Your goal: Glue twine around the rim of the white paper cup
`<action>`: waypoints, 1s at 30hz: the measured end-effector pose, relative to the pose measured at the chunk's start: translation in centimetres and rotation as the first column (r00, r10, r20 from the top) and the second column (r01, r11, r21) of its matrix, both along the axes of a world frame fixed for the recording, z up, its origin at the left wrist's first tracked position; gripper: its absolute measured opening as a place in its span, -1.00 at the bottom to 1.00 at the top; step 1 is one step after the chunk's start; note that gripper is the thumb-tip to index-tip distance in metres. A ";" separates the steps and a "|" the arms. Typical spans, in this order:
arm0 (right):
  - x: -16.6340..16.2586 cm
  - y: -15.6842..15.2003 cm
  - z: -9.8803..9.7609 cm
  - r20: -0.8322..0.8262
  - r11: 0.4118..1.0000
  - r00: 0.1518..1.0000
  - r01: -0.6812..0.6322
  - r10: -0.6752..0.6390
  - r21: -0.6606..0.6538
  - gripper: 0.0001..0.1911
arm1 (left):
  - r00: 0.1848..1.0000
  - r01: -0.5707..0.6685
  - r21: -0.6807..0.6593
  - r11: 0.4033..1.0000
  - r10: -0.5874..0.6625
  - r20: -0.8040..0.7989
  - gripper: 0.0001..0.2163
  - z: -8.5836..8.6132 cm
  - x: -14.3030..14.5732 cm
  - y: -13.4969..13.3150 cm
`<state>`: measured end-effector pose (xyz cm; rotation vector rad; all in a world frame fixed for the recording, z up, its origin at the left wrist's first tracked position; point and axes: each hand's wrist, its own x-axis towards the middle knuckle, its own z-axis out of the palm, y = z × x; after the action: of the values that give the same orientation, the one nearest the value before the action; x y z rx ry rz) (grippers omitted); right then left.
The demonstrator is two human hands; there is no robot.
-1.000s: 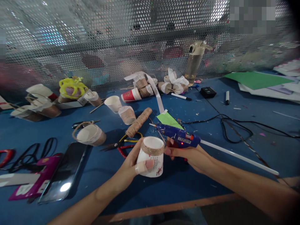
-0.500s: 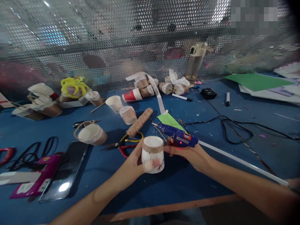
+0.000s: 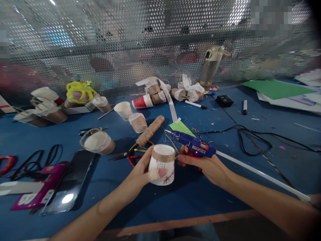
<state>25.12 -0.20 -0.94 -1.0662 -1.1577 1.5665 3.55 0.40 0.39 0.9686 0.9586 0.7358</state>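
Observation:
My left hand (image 3: 146,170) is wrapped around a white paper cup (image 3: 168,172) with printed writing and a branch pattern, its thumb across the front. A band of jute twine (image 3: 163,156) circles the cup just under its rim. In my right hand (image 3: 198,161) is a blue glue gun (image 3: 192,143), its nozzle pointing left and a long white glue stick (image 3: 260,174) sticking out behind. A thin strand of twine runs from the twine roll (image 3: 151,131) towards my right fingertips beside the cup; whether they pinch it I cannot tell.
Scissors (image 3: 124,155) lie behind the cup, and a phone (image 3: 71,182) lies to the left. Wrapped cups, including one with a handle (image 3: 99,142), stand left and behind. A black cord (image 3: 240,134) winds across the right. A bottle (image 3: 212,68) stands before the perforated metal screen (image 3: 120,43).
The cup has turned in my left hand, so its printed branch shows more to the front. My right hand with the glue gun has shifted slightly to the right, away from the cup.

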 end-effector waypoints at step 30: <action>-0.3 0.0 1.1 -0.001 1.000 1.000 0.020 -0.020 0.012 -0.70 | 0.983 0.171 0.029 0.985 -0.169 -0.071 -0.49 0.7 -0.4 0.6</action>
<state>24.81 -0.21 0.16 -1.0660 -1.1510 1.5420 3.12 1.01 1.06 1.0976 0.9120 0.5806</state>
